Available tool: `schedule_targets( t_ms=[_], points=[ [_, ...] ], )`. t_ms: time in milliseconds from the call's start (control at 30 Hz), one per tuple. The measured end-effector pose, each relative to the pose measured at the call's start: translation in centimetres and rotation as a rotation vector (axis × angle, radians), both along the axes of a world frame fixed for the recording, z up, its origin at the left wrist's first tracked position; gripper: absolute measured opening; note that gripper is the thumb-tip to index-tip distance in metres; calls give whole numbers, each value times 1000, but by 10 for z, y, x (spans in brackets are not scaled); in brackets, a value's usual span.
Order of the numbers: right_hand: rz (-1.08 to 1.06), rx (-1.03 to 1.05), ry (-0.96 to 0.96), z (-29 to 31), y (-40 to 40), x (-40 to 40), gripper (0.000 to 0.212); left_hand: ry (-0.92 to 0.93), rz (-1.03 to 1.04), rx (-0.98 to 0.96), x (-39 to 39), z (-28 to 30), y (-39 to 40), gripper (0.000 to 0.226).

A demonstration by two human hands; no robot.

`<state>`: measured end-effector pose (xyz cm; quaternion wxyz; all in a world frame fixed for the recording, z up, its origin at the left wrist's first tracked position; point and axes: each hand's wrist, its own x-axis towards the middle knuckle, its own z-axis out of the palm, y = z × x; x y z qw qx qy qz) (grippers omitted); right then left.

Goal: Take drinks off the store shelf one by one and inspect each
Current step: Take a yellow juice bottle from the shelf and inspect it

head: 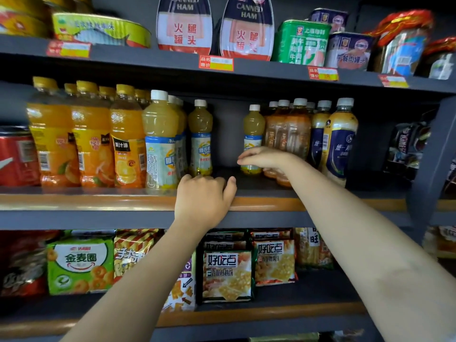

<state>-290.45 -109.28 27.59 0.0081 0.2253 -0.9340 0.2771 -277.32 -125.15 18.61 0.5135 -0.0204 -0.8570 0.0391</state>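
Store shelving w/ three tiers in view; drinks sit on the middle shelf [98, 201].

Far left, part of a red can [14, 156]. Next, orange juice bottles [91, 139] w/ yellow caps: three in the front row, more behind, total can't be told. Then pale yellow juice bottles w/ white caps: a big front one [160, 141] w/ others hidden behind it, one [200, 137] set further back, then a gap.

The left hand [204, 196] rests on the shelf's front edge below that gap, fingers curled over the lip, holding nothing.

Right of the gap, one more pale yellow bottle [253, 134] stands at the back. The right hand [264, 159] hangs in front of its lower label, fingers bunched loosely and pointing left; whether they touch the bottle can't be told, and no grip shows.

Further right, amber tea bottles [286, 134], about five caps visible, then two milky bottles w/ navy labels [339, 144].

Step, as judged: between bottles, reaching for one. Next move likely needs the right fingers to close round the pale bottle and lift it clear w/o knocking the tea beside it.
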Motion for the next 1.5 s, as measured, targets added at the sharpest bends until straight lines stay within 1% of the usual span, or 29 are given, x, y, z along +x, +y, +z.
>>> schedule_targets(
  t_ms=[133,200,267,333,400,467,600,733,867,967,1133,1267,1333,1467,1500],
  points=[
    [-16,-21,-28,-5,-1,-12,58,-85,16,33,1,0,1,57],
    [-3,0,-9,-6,-3,-11,64,-47,-4,65,1,-1,1,54],
    [31,-2,14,-1,-6,-5,67,37,-19,83,5,-1,0,45],
    [60,9,20,8,-8,2,67,85,-16,111,11,-3,-7,52],
    [82,12,11,17,-15,10,63,90,31,166,18,-7,-21,62],
    [101,-21,-1,23,-28,16,61,53,86,231,22,-10,-37,71],
    [117,-129,-88,18,-66,17,73,-41,120,256,27,-13,-51,78],
    [103,-223,-214,10,-97,7,61,-54,119,272,28,-15,-51,79],
    [40,-300,-288,4,-111,-7,65,-66,106,266,27,-15,-52,79],
    [11,-265,-244,1,-113,-10,69,-70,106,263,28,-14,-53,80],
    [28,-239,-205,5,-107,0,69,-98,112,271,28,-14,-53,80],
    [134,-273,-254,11,-93,12,55,-105,117,271,29,-13,-53,80],
    [129,-274,-229,12,-84,20,54,-113,117,270,30,-13,-53,80],
    [46,-419,-148,19,-64,40,57,-109,104,282,30,-13,-53,79],
    [23,-426,-126,23,-59,47,55,-115,98,288,31,-12,-53,80]
  ],
)
